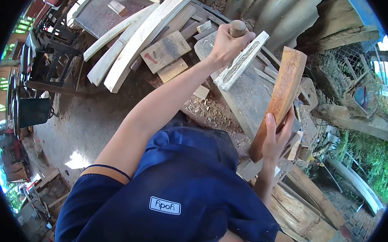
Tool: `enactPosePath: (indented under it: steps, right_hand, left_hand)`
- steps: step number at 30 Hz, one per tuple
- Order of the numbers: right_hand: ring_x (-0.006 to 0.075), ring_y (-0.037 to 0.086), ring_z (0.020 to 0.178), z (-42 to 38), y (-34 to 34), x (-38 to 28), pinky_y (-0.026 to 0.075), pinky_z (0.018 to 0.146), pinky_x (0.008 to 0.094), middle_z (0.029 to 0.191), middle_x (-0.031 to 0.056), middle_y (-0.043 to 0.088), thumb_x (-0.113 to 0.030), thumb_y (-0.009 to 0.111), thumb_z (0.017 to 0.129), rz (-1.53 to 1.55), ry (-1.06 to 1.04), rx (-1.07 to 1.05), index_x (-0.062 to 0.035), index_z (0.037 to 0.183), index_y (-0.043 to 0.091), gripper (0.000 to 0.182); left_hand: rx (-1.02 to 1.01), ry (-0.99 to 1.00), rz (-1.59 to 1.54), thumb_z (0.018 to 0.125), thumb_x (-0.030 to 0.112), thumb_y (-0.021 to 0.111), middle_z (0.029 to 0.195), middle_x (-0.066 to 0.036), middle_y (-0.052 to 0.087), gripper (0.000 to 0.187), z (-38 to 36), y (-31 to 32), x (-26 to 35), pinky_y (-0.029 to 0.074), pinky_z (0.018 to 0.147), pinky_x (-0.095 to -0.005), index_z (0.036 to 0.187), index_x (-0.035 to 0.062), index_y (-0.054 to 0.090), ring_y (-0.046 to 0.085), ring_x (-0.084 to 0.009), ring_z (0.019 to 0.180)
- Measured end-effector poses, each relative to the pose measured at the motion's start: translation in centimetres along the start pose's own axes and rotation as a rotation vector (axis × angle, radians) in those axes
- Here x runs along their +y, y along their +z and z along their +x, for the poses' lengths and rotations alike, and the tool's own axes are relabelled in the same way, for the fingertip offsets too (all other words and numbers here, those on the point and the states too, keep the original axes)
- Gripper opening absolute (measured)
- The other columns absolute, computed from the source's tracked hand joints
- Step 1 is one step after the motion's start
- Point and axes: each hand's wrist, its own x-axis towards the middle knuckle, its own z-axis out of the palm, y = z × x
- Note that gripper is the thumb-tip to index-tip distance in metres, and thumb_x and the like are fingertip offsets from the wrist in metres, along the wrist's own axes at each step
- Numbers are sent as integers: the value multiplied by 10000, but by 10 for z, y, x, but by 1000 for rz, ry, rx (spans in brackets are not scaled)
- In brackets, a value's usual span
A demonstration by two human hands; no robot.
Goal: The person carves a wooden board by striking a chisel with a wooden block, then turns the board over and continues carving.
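My left hand (229, 44) is wrapped round an upright wooden chisel handle (238, 28), its round butt showing above the fist. The blade is hidden. Close beside that hand lies a pale wooden piece (227, 77) with a rough hollow cut along it, resting on a worn wooden surface (239, 104). In my right hand (275, 136) is a long, thick brown wooden mallet (284, 79), shaped like a bar. The thumb lies along its near side and the fingers go behind it. The mallet is held apart from the chisel, to the right of the pale piece.
Several long pale curved timbers (148, 38) lie to the upper left, beside a flat wooden block (166, 51). Wood shavings (209, 113) cover the area near my lap. Planks (314, 195) are at the lower right. Corrugated sheeting (291, 13) stands beyond the work area.
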Motion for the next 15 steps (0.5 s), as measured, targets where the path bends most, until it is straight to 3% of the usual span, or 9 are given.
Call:
enactPosePath:
  steps: [4, 14, 15]
  right_hand:
    - [274, 509, 1234, -8, -4, 15, 367, 1059, 370, 1360, 195, 509, -267, 621, 962, -73, -2, 4, 62, 1436, 382, 625]
    - [280, 495, 1250, -13, -6, 17, 339, 1082, 375, 1360, 188, 518, -286, 622, 959, -89, 47, 24, 64, 1430, 395, 630]
    - [280, 529, 1186, -10, -7, 17, 386, 1032, 368, 1318, 202, 532, -269, 613, 957, -144, -1, 19, 65, 1437, 374, 632]
  left_hand:
    - [-34, 58, 54, 882, 185, 714, 600, 31, 572, 206, -7, 9, -3, 402, 505, -218, 734, 56, 651, 502, -36, 530]
    - [-34, 89, 125, 877, 197, 724, 654, 42, 583, 233, -29, 32, -17, 444, 554, -247, 736, 45, 619, 532, -35, 623]
    - [-31, 101, 124, 874, 200, 727, 660, 41, 582, 238, -30, 34, -19, 453, 562, -256, 732, 46, 614, 532, -37, 636]
